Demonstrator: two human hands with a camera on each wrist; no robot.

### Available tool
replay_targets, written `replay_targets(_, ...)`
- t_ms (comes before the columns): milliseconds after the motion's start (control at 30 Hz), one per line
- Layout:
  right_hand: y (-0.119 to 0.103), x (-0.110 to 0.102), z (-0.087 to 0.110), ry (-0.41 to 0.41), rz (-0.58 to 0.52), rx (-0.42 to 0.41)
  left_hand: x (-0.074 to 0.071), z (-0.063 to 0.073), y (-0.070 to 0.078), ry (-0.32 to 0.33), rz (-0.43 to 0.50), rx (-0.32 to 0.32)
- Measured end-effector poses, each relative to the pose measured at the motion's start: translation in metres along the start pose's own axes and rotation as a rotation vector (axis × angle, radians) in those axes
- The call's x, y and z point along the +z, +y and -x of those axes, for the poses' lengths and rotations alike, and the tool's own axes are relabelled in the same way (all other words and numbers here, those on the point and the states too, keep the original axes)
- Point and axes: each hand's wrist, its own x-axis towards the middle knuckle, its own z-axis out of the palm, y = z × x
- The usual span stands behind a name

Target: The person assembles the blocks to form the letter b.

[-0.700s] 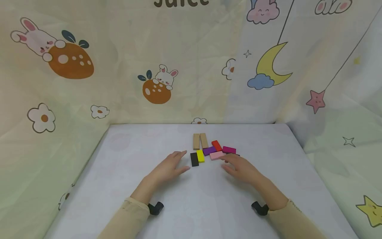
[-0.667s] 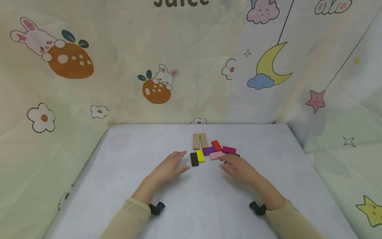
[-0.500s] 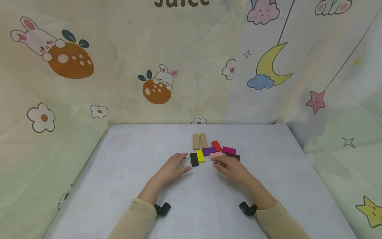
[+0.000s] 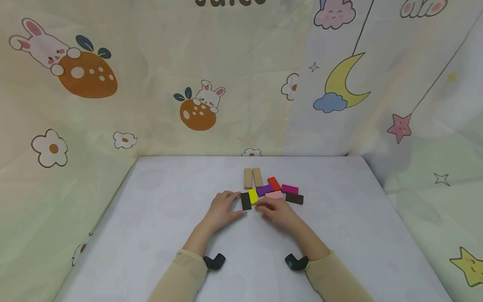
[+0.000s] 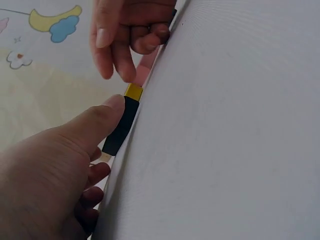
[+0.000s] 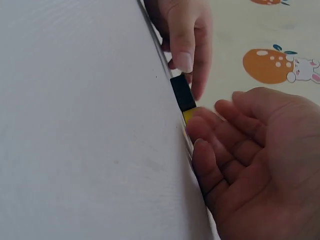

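In the head view, a black block [image 4: 246, 201] lies against a yellow block [image 4: 253, 196] on the white table. My left hand [image 4: 222, 212] is at the black block's left side, index finger by its far corner and thumb by its near end. Whether the left hand touches it, I cannot tell. My right hand [image 4: 278, 212] hovers at the yellow block's right edge with loosely bent fingers, partly covering a pink block [image 4: 274, 194]. In the right wrist view, its fingertips are beside the yellow block [image 6: 188, 116], with nothing seen held.
Behind are two plain wooden blocks [image 4: 247, 178], a purple block [image 4: 264, 190] and a red block [image 4: 274, 183]. To the right lie a magenta block [image 4: 290, 189] and a dark brown block [image 4: 294, 198]. A printed cloth [image 4: 234, 142] hangs behind the table.
My right hand has moved left from the pink and dark brown blocks to the yellow block, uncovering the dark brown one. My left hand has shifted slightly right, closer to the black block.
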Motion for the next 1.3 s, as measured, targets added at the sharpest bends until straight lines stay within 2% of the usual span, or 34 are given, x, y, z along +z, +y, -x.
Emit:
replay_targets(400,0.001,0.009,0.0,-0.009,0.119,-0.045,0.001,-0.003,0.003,0.05,-0.059,0.02)
replay_targets(733,0.003,0.011,0.002,-0.018,0.147,-0.044,0.001,-0.002,0.003,0.057,-0.017,0.031)
replay_targets(867,0.001,0.011,0.003,-0.028,0.145,-0.041,0.001,-0.001,0.001,0.037,0.014,0.048)
replay_targets(1033,-0.006,0.009,0.006,-0.06,0.155,-0.026,-0.002,0.004,0.002,-0.018,0.055,0.079)
replay_targets(1300,-0.007,0.006,0.012,-0.081,0.193,-0.054,-0.008,0.019,0.001,-0.075,0.092,0.088)
